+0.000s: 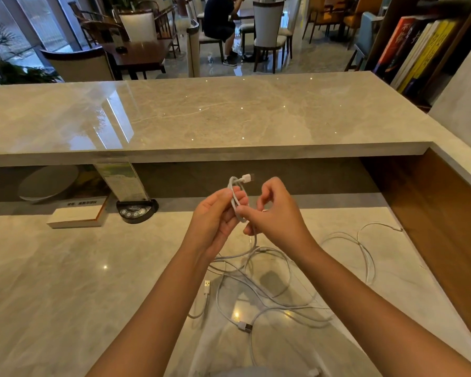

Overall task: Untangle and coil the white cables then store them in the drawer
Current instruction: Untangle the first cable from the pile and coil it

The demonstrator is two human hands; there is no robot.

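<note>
My left hand (215, 216) grips a small coil of white cable (235, 197) above the lower counter, its USB plug (247, 177) sticking up to the right. My right hand (272, 210) pinches the same cable just below the coil. From there the cable hangs down into a tangle of white cables (269, 284) spread on the counter. Two loose USB plugs lie there, one (207, 287) to the left and one (244, 326) nearer me. A further loop (365, 248) trails off to the right. No drawer is in view.
A marble lower counter (79, 281) lies under a raised marble ledge (201, 118). At the back left stand a white book (78, 214), a black button device (136, 210) with an acrylic sign holder (123, 178), and a plate (48, 182). A wooden side wall (435, 213) bounds the right.
</note>
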